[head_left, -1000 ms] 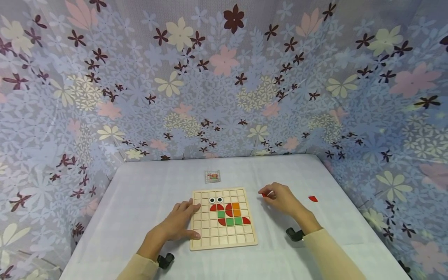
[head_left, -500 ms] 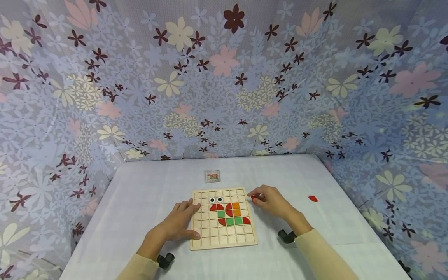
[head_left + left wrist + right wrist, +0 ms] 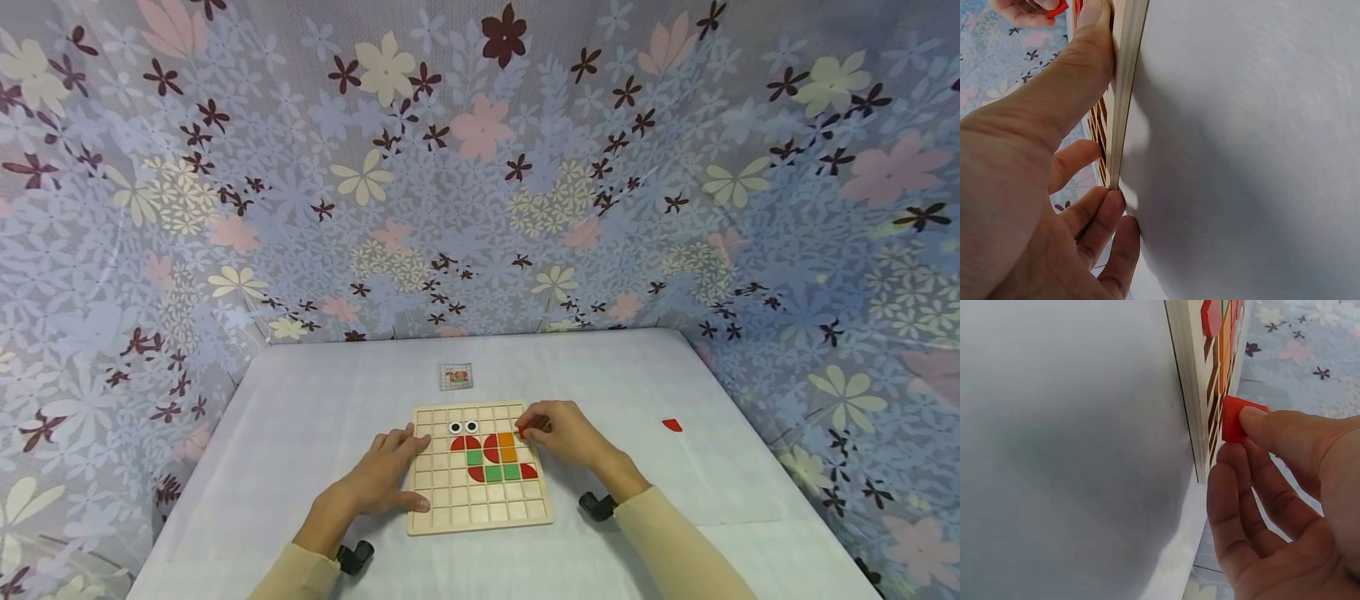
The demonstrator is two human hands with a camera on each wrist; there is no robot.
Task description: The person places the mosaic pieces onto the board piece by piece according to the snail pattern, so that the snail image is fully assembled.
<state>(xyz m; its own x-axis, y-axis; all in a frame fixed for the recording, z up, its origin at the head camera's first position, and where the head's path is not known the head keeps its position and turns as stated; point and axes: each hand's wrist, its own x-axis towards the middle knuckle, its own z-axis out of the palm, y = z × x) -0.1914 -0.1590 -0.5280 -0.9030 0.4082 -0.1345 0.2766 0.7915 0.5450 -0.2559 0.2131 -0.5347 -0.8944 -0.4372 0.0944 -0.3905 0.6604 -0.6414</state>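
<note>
A square wooden grid board point(image 3: 450, 492) lies on the white-covered table, with red, green and orange tiles and two eye tiles point(image 3: 462, 427) in its cells. My left hand point(image 3: 382, 475) rests spread on the board's left edge; in the left wrist view its thumb point(image 3: 1066, 81) lies on the board and its fingers touch around the corner. My right hand point(image 3: 566, 433) pinches a small red tile point(image 3: 1234, 419) between thumb and fingers, over the board's upper right edge beside the orange tiles point(image 3: 507, 447). The fingers partly hide the tile's shape.
A loose red tile with one curved side point(image 3: 672, 425) lies on the table at the right. Behind the board is a small picture card point(image 3: 456, 377) with a gridded coloured figure. A flowered curtain point(image 3: 480, 208) hangs around the table's back and sides.
My right hand has moved left with the red tile, from the table beside the board to above its right edge. The left hand and the placed tiles stay where they were.
</note>
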